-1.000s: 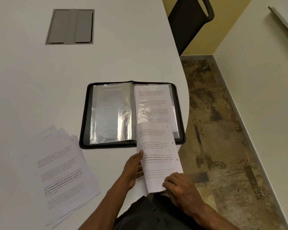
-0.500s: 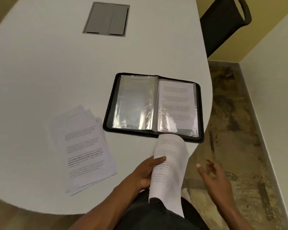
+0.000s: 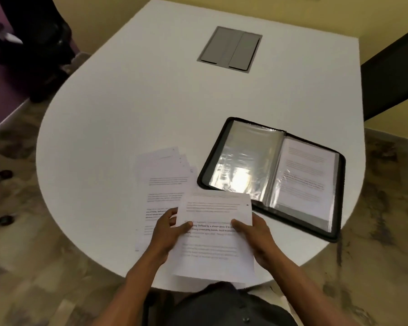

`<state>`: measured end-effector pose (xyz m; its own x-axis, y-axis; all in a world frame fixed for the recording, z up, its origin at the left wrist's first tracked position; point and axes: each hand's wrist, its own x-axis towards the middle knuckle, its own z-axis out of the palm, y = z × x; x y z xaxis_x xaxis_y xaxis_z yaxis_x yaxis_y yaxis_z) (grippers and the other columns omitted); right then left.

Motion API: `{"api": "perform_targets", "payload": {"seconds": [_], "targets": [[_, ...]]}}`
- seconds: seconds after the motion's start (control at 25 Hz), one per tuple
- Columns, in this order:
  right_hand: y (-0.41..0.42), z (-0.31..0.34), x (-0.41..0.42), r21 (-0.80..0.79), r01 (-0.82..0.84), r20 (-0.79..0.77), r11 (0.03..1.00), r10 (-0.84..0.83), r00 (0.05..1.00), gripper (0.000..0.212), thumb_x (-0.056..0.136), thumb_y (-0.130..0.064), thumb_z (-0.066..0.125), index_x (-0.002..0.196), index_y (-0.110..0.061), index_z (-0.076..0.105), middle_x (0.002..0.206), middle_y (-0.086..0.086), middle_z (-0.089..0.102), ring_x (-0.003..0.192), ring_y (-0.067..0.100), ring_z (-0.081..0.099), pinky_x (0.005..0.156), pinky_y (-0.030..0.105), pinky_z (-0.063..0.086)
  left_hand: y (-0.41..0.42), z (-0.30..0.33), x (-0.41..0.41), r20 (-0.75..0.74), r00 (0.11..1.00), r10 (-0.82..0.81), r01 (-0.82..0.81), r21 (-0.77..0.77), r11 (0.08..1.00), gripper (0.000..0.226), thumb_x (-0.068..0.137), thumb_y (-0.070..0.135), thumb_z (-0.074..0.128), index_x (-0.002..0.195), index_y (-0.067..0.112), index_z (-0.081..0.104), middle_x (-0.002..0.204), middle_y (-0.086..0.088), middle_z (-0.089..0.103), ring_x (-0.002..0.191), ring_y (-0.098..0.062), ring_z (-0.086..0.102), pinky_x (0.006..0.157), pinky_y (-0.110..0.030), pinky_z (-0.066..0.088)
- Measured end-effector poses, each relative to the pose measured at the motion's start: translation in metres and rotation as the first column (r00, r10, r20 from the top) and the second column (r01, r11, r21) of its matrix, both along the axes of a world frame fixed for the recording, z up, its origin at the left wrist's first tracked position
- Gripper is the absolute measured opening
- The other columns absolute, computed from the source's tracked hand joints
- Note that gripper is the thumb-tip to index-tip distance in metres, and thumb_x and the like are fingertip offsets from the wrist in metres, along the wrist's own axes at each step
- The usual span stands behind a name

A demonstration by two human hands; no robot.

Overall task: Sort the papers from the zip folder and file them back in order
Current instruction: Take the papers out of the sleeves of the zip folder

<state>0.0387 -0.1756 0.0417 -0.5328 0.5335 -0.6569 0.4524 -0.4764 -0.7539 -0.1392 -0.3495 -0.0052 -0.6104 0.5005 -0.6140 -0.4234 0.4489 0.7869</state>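
We pinched one sheet [image 3: 216,234] between left hand [image 3: 169,231] and right hand [image 3: 257,238] at lower centre, apparently to read it before sorting.

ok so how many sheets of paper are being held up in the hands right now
1. A single sheet is held by both hands, the left hand at its left edge and the right hand at its right edge. More sheets may be hidden behind it.

bare forearms, dark buttoned shirt [image 3: 224,307] on the torso.
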Motion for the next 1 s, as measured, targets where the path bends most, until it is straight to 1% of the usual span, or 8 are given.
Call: {"api": "perform_targets", "payload": {"seconds": [0.12, 0.32, 0.4, 0.52, 0.6, 0.8, 0.88, 1.0], "targets": [[-0.006, -0.028, -0.055, 0.102, -0.153, 0.076, 0.983, 0.145, 0.986, 0.028, 0.086, -0.016, 0.071, 0.113, -0.024, 0.069, 0.108, -0.001, 0.076, 0.091, 0.016, 0.075, 0.083, 0.037, 0.061, -0.023, -0.014, -0.027, -0.181, 0.982, 0.054, -0.081, -0.143, 0.986, 0.052, 0.081, 0.024, 0.081, 0.126, 0.026, 0.055, 0.115, 0.004, 0.067, 0.105, -0.017, 0.064, 0.087, -0.037, 0.056], [-0.009, -0.072, -0.116, -0.001, -0.115, 0.226, 0.993, 0.113, 0.968, 0.028, 0.081, -0.007, 0.064, 0.107, -0.019, 0.064, 0.109, 0.007, 0.074, 0.084, 0.020, 0.071, 0.061, 0.028, 0.051, -0.039, -0.027, -0.058, -0.319, 0.947, 0.048, -0.137, -0.263, 0.955, 0.058, 0.083, 0.017, 0.078, 0.135, 0.022, 0.052, 0.113, -0.002, 0.066, 0.099, -0.021, 0.062, 0.086, -0.034, 0.053], [-0.013, -0.079, -0.127, 0.009, -0.136, 0.263, 0.991, 0.129, 0.956, 0.034, 0.085, -0.008, 0.062, 0.117, -0.019, 0.061, 0.113, 0.008, 0.070, 0.086, 0.019, 0.067, 0.059, 0.027, 0.049, -0.040, -0.031, -0.063, -0.350, 0.937, 0.001, -0.117, -0.311, 0.943, 0.060, 0.084, 0.014, 0.076, 0.138, 0.020, 0.051, 0.121, -0.007, 0.066, 0.105, -0.025, 0.062, 0.091, -0.035, 0.052], [-0.019, -0.092, -0.137, -0.014, -0.144, 0.281, 0.990, 0.142, 0.949, 0.052, 0.089, -0.009, 0.064, 0.138, -0.017, 0.050, 0.119, 0.010, 0.063, 0.091, 0.020, 0.064, 0.072, 0.031, 0.055, -0.039, -0.034, -0.065, -0.394, 0.918, -0.055, -0.095, -0.352, 0.931, 0.059, 0.086, 0.011, 0.072, 0.139, 0.016, 0.049, 0.126, -0.008, 0.065, 0.111, -0.028, 0.062, 0.089, -0.028, 0.047], [-0.020, -0.099, -0.140, -0.007, -0.190, 0.295, 0.982, 0.184, 0.938, 0.062, 0.088, -0.014, 0.067, 0.146, -0.016, 0.045, 0.135, 0.010, 0.058, 0.109, 0.025, 0.063, 0.088, 0.037, 0.056, -0.039, -0.037, -0.065, -0.422, 0.904, -0.070, -0.096, -0.359, 0.928, 0.058, 0.086, 0.011, 0.071, 0.140, 0.013, 0.049, 0.130, -0.008, 0.063, 0.115, -0.028, 0.060, 0.089, -0.026, 0.044], [-0.019, -0.100, -0.129, 0.111, -0.326, 0.365, 0.939, 0.266, 0.892, 0.064, 0.089, -0.029, 0.069, 0.147, -0.016, 0.046, 0.140, 0.005, 0.058, 0.124, 0.025, 0.057, 0.108, 0.041, 0.047, -0.041, -0.051, -0.068, -0.416, 0.904, -0.099, -0.117, -0.463, 0.878, 0.073, 0.088, 0.024, 0.072, 0.150, 0.008, 0.036, 0.141, -0.018, 0.049, 0.131, -0.033, 0.045, 0.106, -0.039, 0.039], [-0.012, -0.096, -0.116, 0.160, -0.281, 0.332, 0.946, 0.216, 0.918, 0.056, 0.089, -0.031, 0.070, 0.141, -0.020, 0.052, 0.125, 0.002, 0.066, 0.113, 0.020, 0.062, 0.098, 0.037, 0.052, -0.042, -0.055, -0.068, -0.460, 0.884, -0.087, -0.181, -0.506, 0.843, 0.074, 0.089, 0.026, 0.070, 0.150, 0.006, 0.034, 0.147, -0.019, 0.043, 0.136, -0.035, 0.036, 0.109, -0.044, 0.036], [0.012, -0.090, -0.080, 0.239, -0.051, 0.249, 0.970, -0.010, 0.969, 0.040, 0.089, -0.027, 0.071, 0.128, -0.022, 0.062, 0.103, -0.001, 0.070, 0.093, 0.015, 0.065, 0.075, 0.027, 0.051, -0.040, -0.062, -0.059, -0.567, 0.820, -0.075, -0.261, -0.487, 0.833, 0.065, 0.087, 0.024, 0.071, 0.144, 0.007, 0.045, 0.143, -0.019, 0.045, 0.135, -0.035, 0.032, 0.106, -0.048, 0.040]]}}
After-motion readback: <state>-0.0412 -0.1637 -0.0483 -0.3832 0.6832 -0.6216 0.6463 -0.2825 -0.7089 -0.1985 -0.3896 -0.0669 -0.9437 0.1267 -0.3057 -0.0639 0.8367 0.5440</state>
